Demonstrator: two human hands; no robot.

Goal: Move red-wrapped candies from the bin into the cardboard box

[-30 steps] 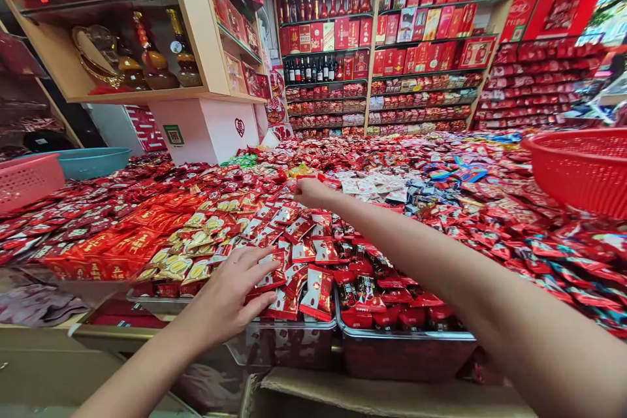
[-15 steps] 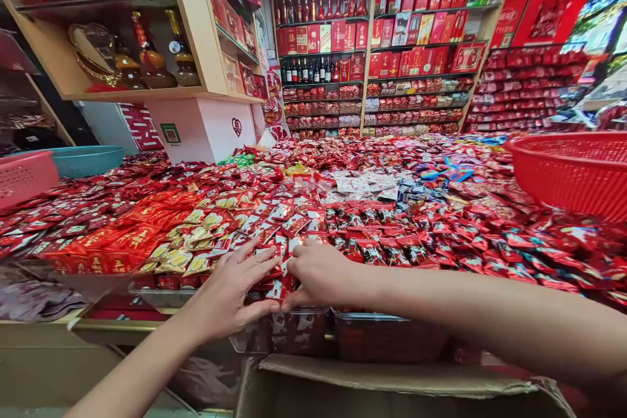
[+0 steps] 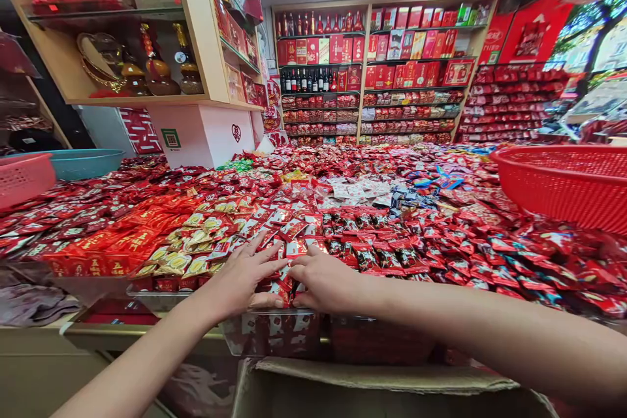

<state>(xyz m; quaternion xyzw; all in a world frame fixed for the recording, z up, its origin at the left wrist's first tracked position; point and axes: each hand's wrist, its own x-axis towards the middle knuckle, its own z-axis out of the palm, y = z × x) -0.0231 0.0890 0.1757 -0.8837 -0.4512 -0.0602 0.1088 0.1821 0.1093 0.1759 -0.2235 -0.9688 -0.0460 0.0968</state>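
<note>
Small red-and-white wrapped candy packets [image 3: 294, 228] are heaped in a clear plastic bin [image 3: 272, 333] at the counter's front. My left hand [image 3: 242, 277] lies over the left part of this heap, fingers spread, thumb along the front edge. From the other side my right hand [image 3: 326, 281] rests on the same packets, its fingers slightly bent and apart from the thumb. Both thumbs come close together, with a few packets between the hands. Gold-and-red packets [image 3: 208, 233] lie left of them, and dark-and-red packets [image 3: 367, 255] lie to the right.
An open cardboard box [image 3: 386, 375] stands below the counter edge. A red plastic basket [image 3: 563, 176] sits on the candy at right; a pink basket [image 3: 24, 179] and blue basin [image 3: 88, 162] are at left. A wooden cabinet [image 3: 196, 32] overhangs the left side.
The view has tilted up slightly. My right hand's fingers have shifted and look a little more spread on the packets; my left hand stays spread over the heap.
</note>
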